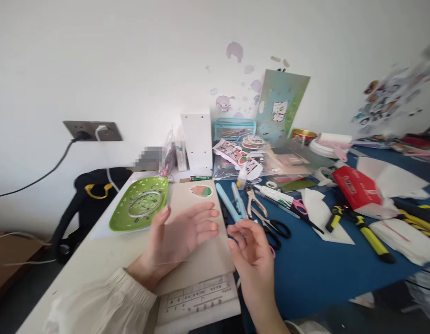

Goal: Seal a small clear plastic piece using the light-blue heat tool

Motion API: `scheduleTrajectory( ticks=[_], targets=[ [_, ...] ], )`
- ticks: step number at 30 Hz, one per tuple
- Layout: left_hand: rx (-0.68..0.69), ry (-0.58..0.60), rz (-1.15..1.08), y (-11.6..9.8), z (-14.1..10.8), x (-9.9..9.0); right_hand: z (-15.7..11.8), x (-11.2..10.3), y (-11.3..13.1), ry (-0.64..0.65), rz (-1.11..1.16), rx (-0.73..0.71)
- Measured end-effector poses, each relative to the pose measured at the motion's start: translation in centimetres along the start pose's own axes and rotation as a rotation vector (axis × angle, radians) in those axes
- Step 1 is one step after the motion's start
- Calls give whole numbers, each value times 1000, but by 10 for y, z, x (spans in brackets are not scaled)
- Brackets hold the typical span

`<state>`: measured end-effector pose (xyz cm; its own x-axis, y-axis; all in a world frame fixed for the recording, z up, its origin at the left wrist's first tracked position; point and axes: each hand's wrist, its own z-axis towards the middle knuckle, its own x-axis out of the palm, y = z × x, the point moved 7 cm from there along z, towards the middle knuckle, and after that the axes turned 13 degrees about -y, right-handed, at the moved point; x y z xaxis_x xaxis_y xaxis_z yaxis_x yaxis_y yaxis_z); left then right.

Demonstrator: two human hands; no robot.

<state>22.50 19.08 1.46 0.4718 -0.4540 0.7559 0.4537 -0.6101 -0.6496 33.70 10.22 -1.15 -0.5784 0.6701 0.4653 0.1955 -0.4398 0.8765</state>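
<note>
My left hand (183,234) is palm up over a beige board (215,250), its fingers spread. A thin, clear film seems to lie across its palm, though its edges are hard to make out. To the right, my right hand (253,250) has curled fingers near the board's right edge; whether anything is between the fingertips is too small to tell. An orange and green sticker (201,190) lies on the board's upper part, beyond my left fingers. Printed paper (201,299) shows under the board's near edge. Light blue pens (227,199) lie just beyond my right hand.
A green tray (122,211) sits at the left. On the blue mat (305,264) are black scissors (279,228), a hole punch (255,202), a yellow cutter (375,239), a red packet (356,185) and white paper (328,222). A white box (196,141) stands by the wall.
</note>
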Motion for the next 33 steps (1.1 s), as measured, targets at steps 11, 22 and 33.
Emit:
scheduleTrajectory(
  ticks=[11,22,33],
  targets=[
    [-83,-671,97,-3,-9,-11,48,-66,93,-4,-301,-203],
    [-88,-769,92,-4,-12,-3,317,-128,181,-326,-1423,-355],
    [-53,-656,70,0,-4,-29,377,-142,135,-445,-1593,-228]
  ],
)
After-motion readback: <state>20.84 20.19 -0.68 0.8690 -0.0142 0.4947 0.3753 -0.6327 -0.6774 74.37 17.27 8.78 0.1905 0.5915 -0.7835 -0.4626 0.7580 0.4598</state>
